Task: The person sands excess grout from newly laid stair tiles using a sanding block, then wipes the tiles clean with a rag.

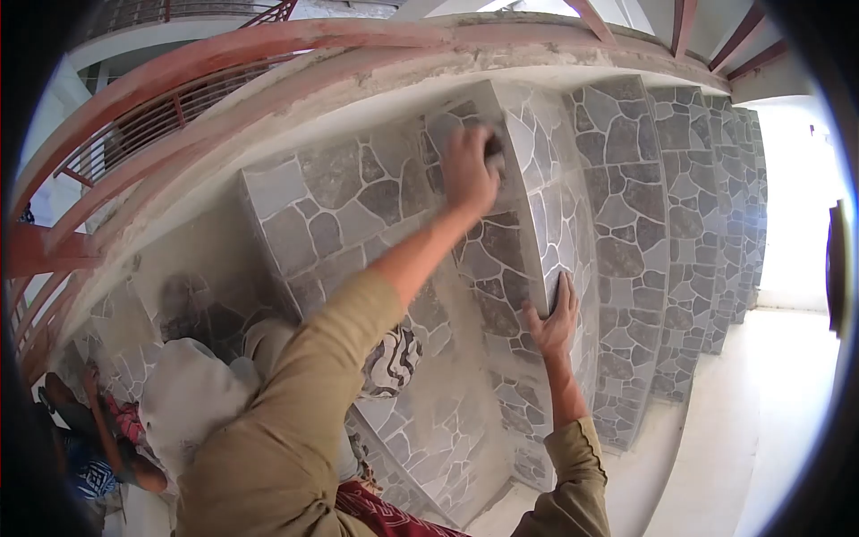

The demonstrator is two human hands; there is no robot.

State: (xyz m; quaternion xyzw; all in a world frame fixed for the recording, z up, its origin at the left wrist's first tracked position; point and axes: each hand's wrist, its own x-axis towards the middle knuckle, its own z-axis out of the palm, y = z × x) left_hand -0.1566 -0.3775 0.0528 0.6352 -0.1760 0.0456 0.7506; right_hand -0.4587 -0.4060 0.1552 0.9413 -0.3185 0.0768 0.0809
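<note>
My left hand (470,170) reaches up with its fingers closed around a small dark pad (494,146), which it presses against the grey stone-pattern tiles (349,192) near the pillar's corner edge. Pale dusty film covers much of that tiled face. My right hand (553,318) lies flat and open lower down on the same corner edge, fingers spread against the tiles and holding nothing. Both arms wear olive-tan sleeves (295,403).
More tiled pillar faces (631,224) run off to the right above a pale floor (761,403). A red railing (170,107) and concrete ledge curve overhead. Another person in a light head covering (192,394) and patterned cloth (391,361) crouches at lower left.
</note>
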